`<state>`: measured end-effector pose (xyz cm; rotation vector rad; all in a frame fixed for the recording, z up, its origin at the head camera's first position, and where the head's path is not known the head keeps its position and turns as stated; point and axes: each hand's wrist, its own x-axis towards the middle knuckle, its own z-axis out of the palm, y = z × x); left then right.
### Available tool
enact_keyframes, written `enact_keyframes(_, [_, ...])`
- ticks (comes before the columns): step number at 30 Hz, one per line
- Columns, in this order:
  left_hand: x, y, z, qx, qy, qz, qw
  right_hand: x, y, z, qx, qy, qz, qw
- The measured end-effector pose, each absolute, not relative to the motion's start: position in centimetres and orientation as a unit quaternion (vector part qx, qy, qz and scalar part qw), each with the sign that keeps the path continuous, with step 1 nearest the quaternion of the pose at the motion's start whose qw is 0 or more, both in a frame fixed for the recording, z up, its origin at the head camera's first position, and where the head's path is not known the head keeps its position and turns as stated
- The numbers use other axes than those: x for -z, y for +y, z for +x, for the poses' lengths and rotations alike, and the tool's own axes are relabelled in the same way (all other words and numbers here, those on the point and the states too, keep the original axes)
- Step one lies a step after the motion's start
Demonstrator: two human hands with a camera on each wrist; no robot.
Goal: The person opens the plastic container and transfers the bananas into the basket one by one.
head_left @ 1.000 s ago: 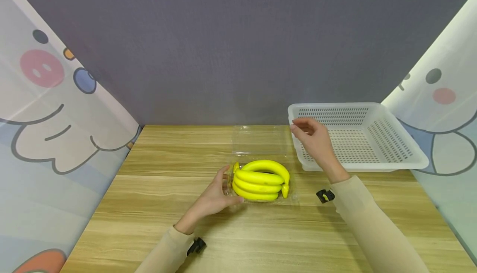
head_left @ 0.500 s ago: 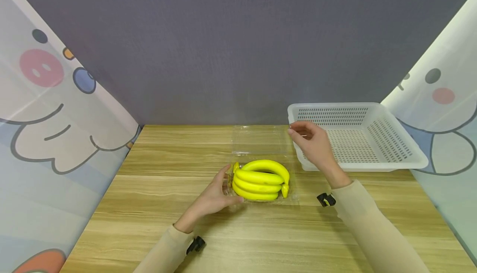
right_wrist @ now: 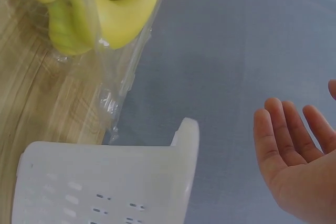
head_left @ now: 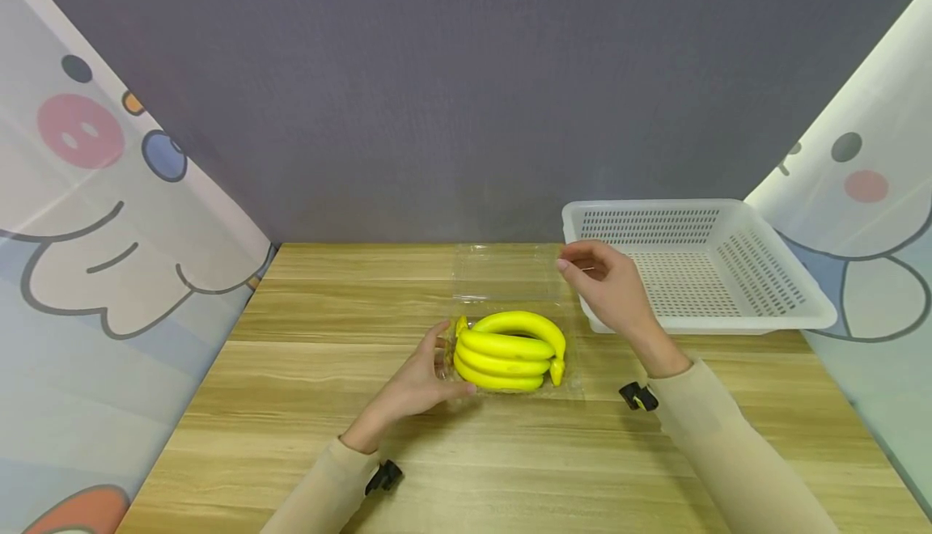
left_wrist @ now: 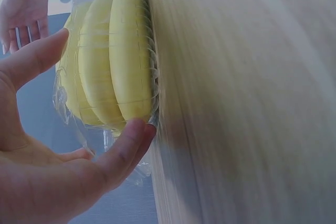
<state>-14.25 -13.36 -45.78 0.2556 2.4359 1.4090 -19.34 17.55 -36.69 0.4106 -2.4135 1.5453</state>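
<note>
Yellow bananas (head_left: 506,348) lie in a clear plastic clamshell box (head_left: 571,392), whose transparent lid (head_left: 502,275) is folded back flat behind it. My left hand (head_left: 411,388) holds the box's left end, thumb along the front side and fingers round the back corner. The left wrist view shows the thumb and fingertips against the plastic, beside the bananas (left_wrist: 100,61). My right hand (head_left: 612,287) hovers right of the lid, over the basket's left rim, and holds nothing. Its fingers bend loosely in the right wrist view, apart from box and basket.
A white perforated plastic basket (head_left: 728,325) stands at the back right of the wooden table (head_left: 320,307). A grey panel (head_left: 437,97) rises behind the table, and cartoon-printed sheets (head_left: 87,275) hang at both sides.
My right hand has drifted slightly left and toward me, nearer the open lid. The left hand, the box and the bananas have stayed in place.
</note>
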Motion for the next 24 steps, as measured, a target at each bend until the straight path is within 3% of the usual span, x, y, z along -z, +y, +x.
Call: enact_keyframes(24, [45.7, -13.2, -14.4, -0.494, 0.850, 0.087, 0.161, 36.2, 16.5, -17.7, -0.503, -0.835, 0.186, 0.125])
